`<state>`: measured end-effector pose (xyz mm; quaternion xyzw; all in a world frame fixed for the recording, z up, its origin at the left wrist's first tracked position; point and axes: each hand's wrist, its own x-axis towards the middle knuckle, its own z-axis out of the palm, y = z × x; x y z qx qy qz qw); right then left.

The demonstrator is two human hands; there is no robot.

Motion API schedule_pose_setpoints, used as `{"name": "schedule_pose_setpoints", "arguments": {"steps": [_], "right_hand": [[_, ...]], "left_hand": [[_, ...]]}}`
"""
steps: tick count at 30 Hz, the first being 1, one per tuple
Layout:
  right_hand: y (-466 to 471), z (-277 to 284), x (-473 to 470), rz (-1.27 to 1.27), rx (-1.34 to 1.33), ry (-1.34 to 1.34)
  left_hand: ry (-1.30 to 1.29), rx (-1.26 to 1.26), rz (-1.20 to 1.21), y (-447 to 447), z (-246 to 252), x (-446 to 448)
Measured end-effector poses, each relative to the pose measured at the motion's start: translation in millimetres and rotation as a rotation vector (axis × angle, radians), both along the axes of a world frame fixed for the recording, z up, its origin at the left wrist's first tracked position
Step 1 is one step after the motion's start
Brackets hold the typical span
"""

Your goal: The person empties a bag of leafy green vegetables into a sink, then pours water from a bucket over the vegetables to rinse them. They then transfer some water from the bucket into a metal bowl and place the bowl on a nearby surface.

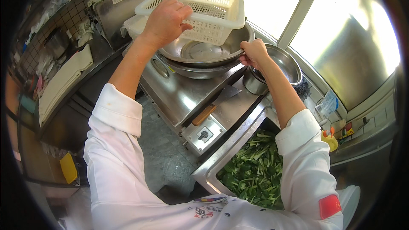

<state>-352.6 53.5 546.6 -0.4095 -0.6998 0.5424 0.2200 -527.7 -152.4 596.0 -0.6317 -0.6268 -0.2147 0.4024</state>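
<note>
My left hand [169, 22] grips the near rim of a white perforated plastic basket [212, 22], tilted above a wide stainless steel bowl [204, 52]. That bowl rests on another metal bowl [201, 72]. At the bowl's right rim, my right hand [254, 52] has its fingers closed on the edge. Below on the steel surface lies a wide-bladed scraper with a wooden handle [204, 115]. Cut leafy greens [255, 169] fill much of the sink [214, 182] beneath my right forearm.
Another steel bowl [282, 60] and a metal pot [254, 81] stand right of the stacked bowls. A control knob [203, 134] faces up near the scraper. A folded cloth [68, 80] lies on the left counter. Windows [271, 3] border the back right; a yellow bottle [329, 140] stands right.
</note>
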Motion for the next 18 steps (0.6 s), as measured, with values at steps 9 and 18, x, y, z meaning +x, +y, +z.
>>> {"name": "schedule_pose_setpoints", "arguments": {"steps": [9,18], "right_hand": [[-21.8,-1.8,-1.6,-0.068,-0.102,0.445],[-48.6,34.0,14.2,0.001,-0.146,0.620]], "left_hand": [[-0.032,-0.023,-0.004,-7.0,5.5,7.3],[-0.420,0.603,0.303,-77.4,11.0,-0.8]]}}
